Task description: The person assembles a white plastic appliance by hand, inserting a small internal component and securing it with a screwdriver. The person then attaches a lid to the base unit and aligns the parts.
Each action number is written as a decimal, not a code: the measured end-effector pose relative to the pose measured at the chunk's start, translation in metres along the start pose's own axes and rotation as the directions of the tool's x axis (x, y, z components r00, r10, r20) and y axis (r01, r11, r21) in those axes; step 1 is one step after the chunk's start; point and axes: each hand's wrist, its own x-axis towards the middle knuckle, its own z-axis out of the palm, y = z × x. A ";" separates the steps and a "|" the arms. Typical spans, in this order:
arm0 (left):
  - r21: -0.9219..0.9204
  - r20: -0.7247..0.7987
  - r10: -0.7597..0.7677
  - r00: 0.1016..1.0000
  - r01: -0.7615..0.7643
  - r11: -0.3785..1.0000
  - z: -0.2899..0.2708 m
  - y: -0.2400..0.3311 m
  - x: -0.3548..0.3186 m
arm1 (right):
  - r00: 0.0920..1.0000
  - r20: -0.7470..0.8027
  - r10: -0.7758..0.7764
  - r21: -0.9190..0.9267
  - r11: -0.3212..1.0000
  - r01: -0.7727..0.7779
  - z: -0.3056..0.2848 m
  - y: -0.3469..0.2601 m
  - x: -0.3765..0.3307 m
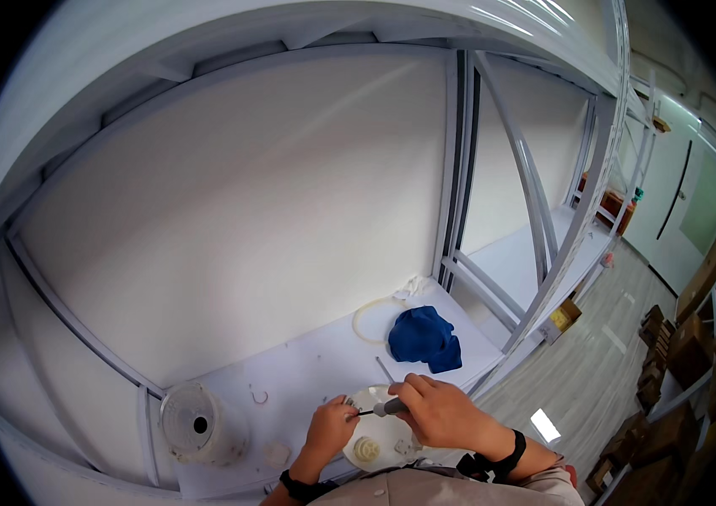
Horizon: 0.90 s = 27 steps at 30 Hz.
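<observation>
My right hand (436, 411) is wrapped round the grey handle of a screwdriver (391, 408), whose dark shaft points left. At the shaft's tip my left hand (330, 428) pinches a small metallic part (351, 405), too small to name. Both hands are over a round white plate-like piece (383, 434) on the shelf. A cream ring-shaped part (366, 449) lies on that piece, with small bits by its right side. Just beyond my right hand a thin metal rod (384, 369) lies on the shelf.
A blue cloth (424, 337) lies crumpled beyond my right hand, beside a loop of pale tubing (358, 323). At left stands a translucent white bucket (192, 422) with a black round spot. Metal posts (457, 169) frame the shelf; cardboard boxes (688, 350) stand at right.
</observation>
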 end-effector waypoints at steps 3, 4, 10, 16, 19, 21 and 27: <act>-0.002 -0.020 -0.024 1.000 0.024 1.000 0.000 0.000 0.001 | 0.992 0.075 0.101 -0.065 0.993 -0.096 -0.006 -0.005 0.008; -0.006 -0.024 -0.038 0.999 0.038 0.999 0.001 -0.003 -0.001 | 0.986 0.103 0.133 -0.077 0.989 -0.126 -0.006 -0.006 0.009; -0.024 -0.010 -0.097 0.995 0.097 0.995 0.003 -0.002 0.000 | 0.990 0.059 0.130 -0.112 0.986 -0.123 0.004 0.001 0.008; -0.026 -0.021 -0.112 0.994 0.111 0.993 0.003 0.004 0.001 | 0.987 0.022 0.161 -0.111 0.981 -0.158 0.012 0.005 0.009; 0.003 -0.084 -0.098 0.992 0.098 0.995 0.006 -0.004 0.002 | 0.994 -0.064 0.091 -0.015 0.996 -0.092 0.011 0.010 0.009; -0.012 -0.112 -0.117 0.987 0.117 0.993 0.004 -0.011 0.002 | 0.993 -0.068 0.097 0.020 0.995 -0.096 0.010 0.012 0.011; -0.051 -0.110 -0.206 0.972 0.201 0.978 -0.006 -0.004 0.011 | 0.927 -0.366 0.079 0.231 0.973 0.009 0.007 0.014 0.013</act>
